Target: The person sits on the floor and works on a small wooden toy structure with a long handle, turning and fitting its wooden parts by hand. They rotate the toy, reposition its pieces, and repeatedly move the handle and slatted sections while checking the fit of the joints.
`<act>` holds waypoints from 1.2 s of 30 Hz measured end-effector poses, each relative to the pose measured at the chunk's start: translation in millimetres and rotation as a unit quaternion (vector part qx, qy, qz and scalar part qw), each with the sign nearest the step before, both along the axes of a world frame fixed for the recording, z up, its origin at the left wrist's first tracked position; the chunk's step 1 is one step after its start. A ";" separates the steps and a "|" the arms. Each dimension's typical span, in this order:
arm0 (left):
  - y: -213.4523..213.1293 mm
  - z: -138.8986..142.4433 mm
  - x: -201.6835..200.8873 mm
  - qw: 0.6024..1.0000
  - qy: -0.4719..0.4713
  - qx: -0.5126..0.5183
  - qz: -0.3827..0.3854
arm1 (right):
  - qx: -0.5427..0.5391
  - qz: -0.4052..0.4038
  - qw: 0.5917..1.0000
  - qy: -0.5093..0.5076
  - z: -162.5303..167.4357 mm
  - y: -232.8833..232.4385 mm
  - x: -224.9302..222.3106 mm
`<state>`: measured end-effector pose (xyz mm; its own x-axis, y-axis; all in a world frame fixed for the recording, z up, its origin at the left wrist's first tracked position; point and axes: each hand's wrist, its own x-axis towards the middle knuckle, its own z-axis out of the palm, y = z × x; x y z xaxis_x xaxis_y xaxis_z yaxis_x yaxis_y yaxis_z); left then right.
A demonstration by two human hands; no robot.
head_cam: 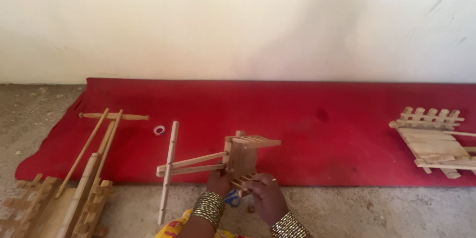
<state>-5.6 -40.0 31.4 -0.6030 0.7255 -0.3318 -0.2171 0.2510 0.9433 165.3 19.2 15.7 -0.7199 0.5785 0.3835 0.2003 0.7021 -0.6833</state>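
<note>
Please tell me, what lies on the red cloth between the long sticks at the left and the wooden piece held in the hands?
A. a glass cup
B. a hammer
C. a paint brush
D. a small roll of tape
D: a small roll of tape, a pale ring, lies on the red cloth, apart from both hands.

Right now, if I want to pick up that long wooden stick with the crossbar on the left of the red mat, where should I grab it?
Probably mid-shaft on the long stick, reaching down from above: that stretch lies bare on the red mat, while its lower end rests among the wooden frames and its top meets the crossbar.
</note>
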 end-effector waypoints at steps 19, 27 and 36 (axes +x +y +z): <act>4.5 -31.2 -7.2 0.998 -0.024 -0.050 0.017 | -0.044 -0.041 0.979 -0.194 -10.3 6.7 10.2; 10.1 -42.3 -9.9 0.999 -0.033 -0.029 0.033 | -0.060 -0.097 0.977 -0.183 -12.6 29.3 13.9; 14.3 -47.1 -10.2 0.998 0.011 -0.055 0.006 | 0.007 -0.075 0.976 -0.207 -30.1 23.3 16.3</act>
